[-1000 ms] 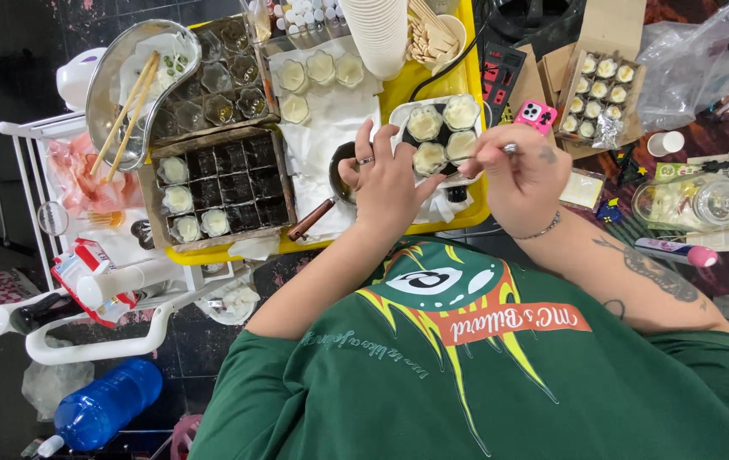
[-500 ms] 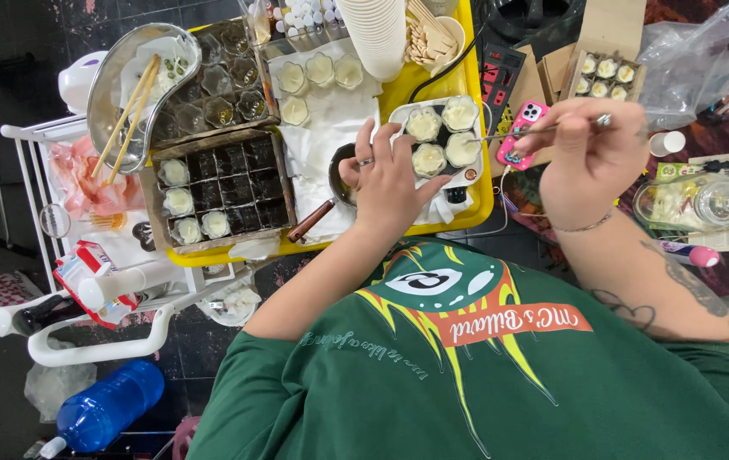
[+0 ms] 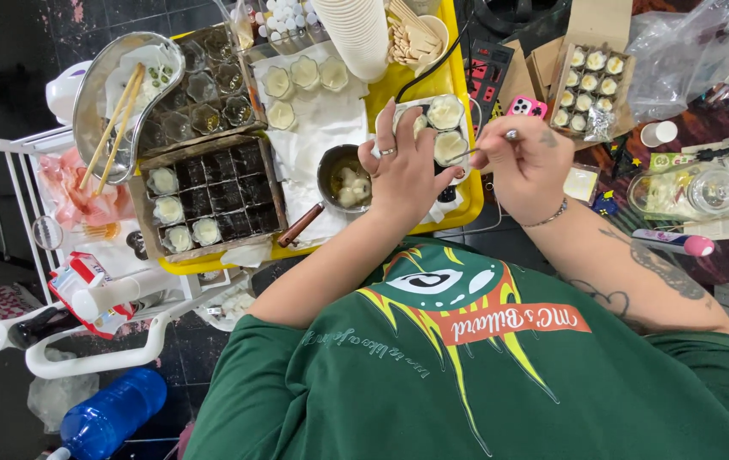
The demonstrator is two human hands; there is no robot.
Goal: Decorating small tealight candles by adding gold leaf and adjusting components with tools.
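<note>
My left hand (image 3: 403, 175), a ring on one finger, lies with fingers spread over a white tray (image 3: 466, 106) of small wax-filled cups (image 3: 445, 111), covering its left half. My right hand (image 3: 522, 166) pinches a thin metal tool (image 3: 488, 145) whose tip points at the cup by my left thumb. Just left of my left hand stands a small pan (image 3: 343, 183) with pale lumps in it, its wooden handle pointing toward me.
All of this sits on a yellow tray (image 3: 407, 77). Nearby are a dark compartment mould (image 3: 211, 192), a metal dish with chopsticks (image 3: 117, 94), a stack of white cups (image 3: 356, 30), a pink phone (image 3: 526, 106), a cardboard box of filled cups (image 3: 590, 81) and a glass jar (image 3: 714, 192).
My right hand swung out to the right with the tool, then came back beside the white tray. My left hand slid up over the tray, uncovering the pan.
</note>
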